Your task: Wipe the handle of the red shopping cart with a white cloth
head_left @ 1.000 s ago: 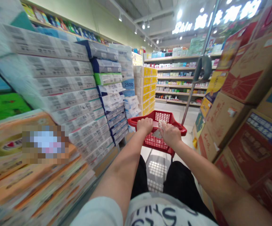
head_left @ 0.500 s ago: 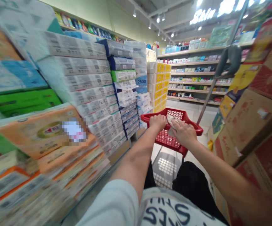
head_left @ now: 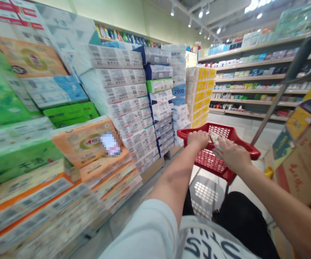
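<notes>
A red plastic shopping cart [head_left: 207,163] with a grid-like basket stands in front of me. My left hand [head_left: 199,139] is closed round its near handle bar, left of the middle. Beside it, my right hand [head_left: 234,153] bends over the right part of the same bar. Between the fingers of that hand is a small, pale, crumpled thing [head_left: 214,137], perhaps a tissue or soft packet; most of it is hidden by the hand. The basket's inside shows only in part.
Tall stacks of tissue packs [head_left: 128,79] line the left side, with orange packs [head_left: 77,138] nearest. Cardboard boxes [head_left: 295,169] and a slanted metal pole [head_left: 268,117] stand on the right. Stocked shelves [head_left: 255,77] cross the far end. Tiled floor [head_left: 238,192] shows beside the cart.
The view has swung left, so the cart and both hands appear farther right, and more tissue packs show at the left. Both hands keep their places on the handle.
</notes>
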Available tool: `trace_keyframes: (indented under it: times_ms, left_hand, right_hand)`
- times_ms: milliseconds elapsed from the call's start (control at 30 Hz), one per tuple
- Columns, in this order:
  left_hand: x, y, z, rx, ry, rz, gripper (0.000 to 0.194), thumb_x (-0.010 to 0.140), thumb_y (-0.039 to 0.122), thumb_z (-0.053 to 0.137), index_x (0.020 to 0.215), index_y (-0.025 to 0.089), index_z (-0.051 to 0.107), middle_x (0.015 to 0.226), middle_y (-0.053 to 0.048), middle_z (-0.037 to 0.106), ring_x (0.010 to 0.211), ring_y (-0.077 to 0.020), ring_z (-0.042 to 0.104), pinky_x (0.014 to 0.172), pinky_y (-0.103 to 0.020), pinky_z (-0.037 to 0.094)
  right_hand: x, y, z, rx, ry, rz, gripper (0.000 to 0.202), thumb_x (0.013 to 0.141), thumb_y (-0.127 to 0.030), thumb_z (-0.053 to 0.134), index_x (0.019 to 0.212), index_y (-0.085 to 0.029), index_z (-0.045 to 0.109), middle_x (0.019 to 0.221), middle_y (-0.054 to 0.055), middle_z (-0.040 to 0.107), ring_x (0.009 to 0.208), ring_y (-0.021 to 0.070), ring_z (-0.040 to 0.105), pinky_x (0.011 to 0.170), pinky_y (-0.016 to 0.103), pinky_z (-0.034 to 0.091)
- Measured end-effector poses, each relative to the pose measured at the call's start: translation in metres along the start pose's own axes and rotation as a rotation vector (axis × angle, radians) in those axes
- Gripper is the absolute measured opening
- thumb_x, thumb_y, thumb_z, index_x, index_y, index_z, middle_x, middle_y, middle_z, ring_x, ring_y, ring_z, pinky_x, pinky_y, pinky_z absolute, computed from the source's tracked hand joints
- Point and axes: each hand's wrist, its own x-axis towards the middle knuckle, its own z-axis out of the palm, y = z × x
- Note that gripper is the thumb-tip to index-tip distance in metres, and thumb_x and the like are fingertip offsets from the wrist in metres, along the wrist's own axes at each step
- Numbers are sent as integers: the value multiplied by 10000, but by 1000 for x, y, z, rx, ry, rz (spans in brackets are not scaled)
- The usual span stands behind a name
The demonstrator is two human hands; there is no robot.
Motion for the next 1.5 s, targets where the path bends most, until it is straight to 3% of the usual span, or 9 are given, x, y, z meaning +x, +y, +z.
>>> trace_keyframes:
  times_ms: [100, 267, 467, 633, 833, 1000, 1233, 1367, 1500]
  left_hand:
    - [-2, 1, -2, 3, -15, 27, 428, 987, 359, 218, 1119, 226, 603, 1166, -66, 615, 1055, -244, 567, 881, -432, 429]
    - [-3, 1, -3, -12, 9, -15, 494, 1000, 373, 157, 1122, 211, 607, 1167, -75, 617, 1039, -237, 576, 909, -438, 420]
    - [-4, 1, -5, 11, 4, 36, 397, 989, 336, 244, 1111, 221, 604, 1152, -75, 618, 1049, -241, 571, 895, -428, 429]
    - [-2, 3, -7, 13, 32, 5, 468, 999, 342, 173, 1111, 207, 607, 1142, -89, 627, 1025, -248, 584, 888, -426, 427]
    - [-1, 3, -8, 24, -6, 24, 404, 992, 342, 236, 1110, 215, 601, 1152, -90, 617, 1042, -248, 573, 882, -402, 424]
    - [-2, 3, -8, 21, -2, 2, 480, 997, 344, 160, 1129, 210, 601, 1178, -102, 608, 1050, -249, 566, 879, -409, 420]
    - [-1, 1, -5, 41, 11, 28, 428, 989, 317, 207, 1111, 207, 603, 1149, -95, 617, 1035, -251, 575, 864, -411, 423]
    - [-1, 0, -5, 42, 5, 16, 436, 992, 326, 196, 1113, 216, 601, 1172, -92, 613, 1040, -240, 572, 868, -397, 419]
    - [-1, -2, -6, 29, 16, 20, 445, 995, 338, 184, 1108, 228, 601, 1186, -81, 610, 1042, -243, 571, 864, -400, 417]
  right_hand:
    - [3, -1, -1, 33, -76, 120, 591, 962, -539, 227, 1394, -179, 411, 1051, 170, 673, 736, 263, 646, 665, 379, 457]
    - [-4, -5, -5, -20, 127, -103, 486, 961, -408, 348, 1410, -228, 403, 1449, 169, 414, 1136, 327, 530, 880, 467, 411]
    - [1, -1, -5, 56, -22, 170, 514, 989, -417, 220, 1445, -222, 355, 1120, 148, 667, 771, 239, 653, 692, 357, 460]
    - [-6, -3, -8, 13, 111, -61, 481, 989, -355, 251, 1431, -216, 380, 1429, 159, 446, 1202, 300, 492, 937, 432, 377]
    - [3, 0, -17, 85, -156, 197, 541, 989, -450, 170, 1418, -202, 387, 1048, 155, 676, 850, 251, 642, 752, 361, 446]
    - [-9, 1, -14, 25, 59, -37, 472, 991, -367, 256, 1420, -224, 389, 1404, 158, 467, 1203, 301, 467, 962, 436, 309]
    - [1, 7, -13, 53, -1, 139, 516, 996, -424, 232, 1201, -118, 594, 884, 134, 692, 1042, 284, 557, 983, 447, 251]
    - [-12, 8, -4, 5, 150, -35, 450, 976, -374, 332, 1315, -131, 503, 1225, 162, 598, 1314, 323, 336, 1044, 466, 204]
    - [-21, 7, 0, 15, 132, -100, 468, 971, -300, 330, 1398, -125, 407, 1295, 185, 532, 1186, 297, 470, 994, 419, 297]
